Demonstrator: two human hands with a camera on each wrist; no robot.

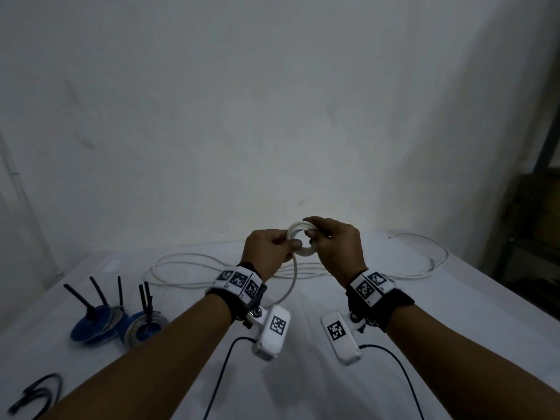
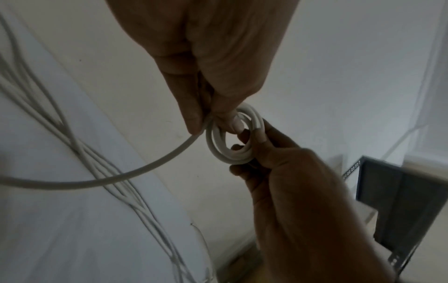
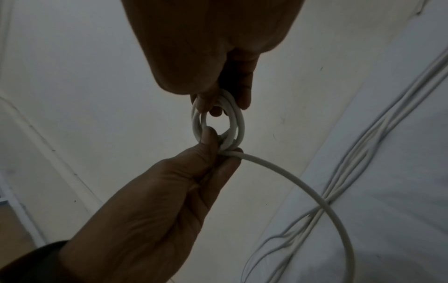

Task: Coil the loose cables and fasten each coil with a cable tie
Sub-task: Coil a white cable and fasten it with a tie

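1. Two hands meet above the white table [image 1: 303, 374], and between them we see a small coil [image 1: 298, 237] of white cable held in the air.
2. The left hand [image 1: 266, 253] pinches the coil's near-left edge between thumb and forefinger; the remaining fingers are curled in behind.
3. The right hand [image 1: 336, 247] grips the opposite side of the coil — thumb through the opening, fingers curled over the outer turns, as the left wrist view shows.
4. From the left-hand pinch, the uncoiled length of the white cable [image 1: 293, 280] curves down between the wrists to the table, where we find its slack [image 1: 188, 268] lying in long loose loops across the far part of the surface.
5. At the table's left stand two blue spools [image 1: 100, 322] wound with grey wire, side by side, with black cable ties [image 1: 98, 291] sticking upward at them.
6. A dark cable [image 1: 39, 392] lies at the near-left corner — apart from everything else.
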